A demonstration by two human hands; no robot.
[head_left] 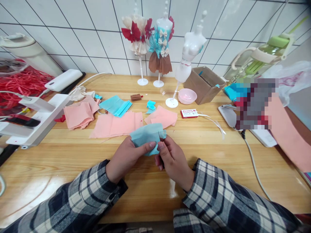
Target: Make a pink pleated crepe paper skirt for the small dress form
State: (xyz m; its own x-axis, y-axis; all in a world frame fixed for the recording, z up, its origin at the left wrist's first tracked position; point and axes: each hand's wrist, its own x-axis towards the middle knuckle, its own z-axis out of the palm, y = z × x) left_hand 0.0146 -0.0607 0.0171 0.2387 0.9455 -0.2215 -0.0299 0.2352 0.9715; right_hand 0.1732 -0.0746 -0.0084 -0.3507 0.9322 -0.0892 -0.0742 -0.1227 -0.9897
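Note:
A folded piece of light blue crepe paper (143,134) is held above the table in front of me. My left hand (128,155) grips its left and lower part, thumb flat on top. At the paper's right edge, my right hand (171,155) is closed, with the thumb pressed against curled fingers. A slit with a thin dark line shows in the paper just above that thumb, and a narrow strip stands partly apart there. Something dark shows under the right fingers, too hidden to name. Pink paper sheets (119,124) lie just beyond my hands.
Behind stand two dressed mini mannequins (161,42) and a bare white one (187,58). A pink bowl (187,96), cardboard box (205,84) and small red-white box (189,113) are nearby. A power strip (40,119) is left; a cable (255,165) runs down the right.

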